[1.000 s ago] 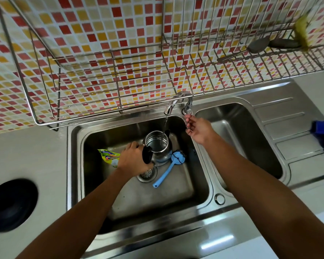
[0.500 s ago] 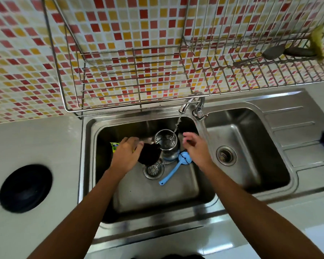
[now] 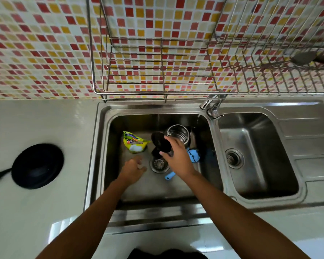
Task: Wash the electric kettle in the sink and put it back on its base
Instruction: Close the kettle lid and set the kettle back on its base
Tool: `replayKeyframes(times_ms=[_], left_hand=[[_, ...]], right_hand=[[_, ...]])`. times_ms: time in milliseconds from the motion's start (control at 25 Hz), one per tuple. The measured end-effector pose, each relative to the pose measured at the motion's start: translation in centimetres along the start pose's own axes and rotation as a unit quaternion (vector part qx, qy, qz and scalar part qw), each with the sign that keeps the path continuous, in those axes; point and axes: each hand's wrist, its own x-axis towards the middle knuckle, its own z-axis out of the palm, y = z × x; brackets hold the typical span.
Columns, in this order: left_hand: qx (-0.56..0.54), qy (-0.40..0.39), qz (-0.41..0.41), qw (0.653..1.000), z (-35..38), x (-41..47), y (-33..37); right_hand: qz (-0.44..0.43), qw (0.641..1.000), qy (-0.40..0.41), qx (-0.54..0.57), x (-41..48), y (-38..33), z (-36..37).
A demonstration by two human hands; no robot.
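The steel electric kettle point(image 3: 178, 133) stands upright in the left sink basin point(image 3: 157, 187), its black lid point(image 3: 159, 141) flipped open toward me. My right hand point(image 3: 178, 156) is closed around the kettle's black handle, just below the lid. My left hand point(image 3: 133, 170) hovers low over the basin floor, left of the drain point(image 3: 159, 165), fingers loosely apart and holding nothing; it is blurred. The round black kettle base point(image 3: 37, 165) lies on the counter left of the sink, its cord trailing left. Only a few drops fall from the tap point(image 3: 211, 105).
A yellow detergent pouch point(image 3: 134, 142) lies in the basin left of the kettle. A blue brush point(image 3: 193, 156) lies under my right wrist. The right basin point(image 3: 256, 156) and drainboard sit to the right. A wire dish rack point(image 3: 157, 71) hangs above the sink.
My left hand has let go of the kettle handle and dropped toward the basin floor. My right hand came from the tap to the handle. The water stream has thinned to drops.
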Motion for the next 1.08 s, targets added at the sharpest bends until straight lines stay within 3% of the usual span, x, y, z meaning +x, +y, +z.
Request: replayKeyframes(times_ms=[200, 320, 400, 520, 600, 680, 840, 960, 1080], left_hand=[[-0.079, -0.029, 0.035, 0.996, 3.8, 3.9, 0.8], [-0.051, -0.022, 0.051, 0.997, 3.6, 3.9, 3.7], [-0.024, 0.003, 0.106, 0.994, 3.3, 2.8, 4.9], [-0.076, -0.008, 0.188, 0.979, 2.3, -0.2, 5.8], [-0.136, -0.043, 0.162, 0.976, 1.8, -1.7, 7.3], [-0.194, -0.030, 0.106, 0.975, 1.3, -2.6, 8.6], [-0.087, 0.108, 0.142, 0.980, -1.7, -4.3, 7.7], [-0.021, 0.114, 0.171, 0.978, -3.3, -6.3, 7.1], [-0.030, 0.106, 0.174, 0.979, -3.5, -7.0, 8.4]], right_hand=[[0.055, 0.997, 0.018, 0.045, 1.2, 0.1, -2.5], [0.070, 0.991, 0.021, 0.108, 1.4, -0.2, -3.7], [0.059, 0.990, 0.025, 0.128, 0.7, -0.4, -4.9], [0.050, 0.982, 0.022, 0.179, -0.9, -0.6, -7.9], [0.041, 0.978, 0.005, 0.205, -1.1, -1.2, -9.4], [0.024, 0.978, -0.009, 0.207, -0.4, -2.5, -9.2], [0.000, 0.972, -0.022, 0.232, -1.0, -5.1, -7.6], [0.014, 0.959, -0.035, 0.282, -2.7, -5.6, -8.7], [0.028, 0.948, -0.019, 0.316, -2.9, -6.3, -9.5]])
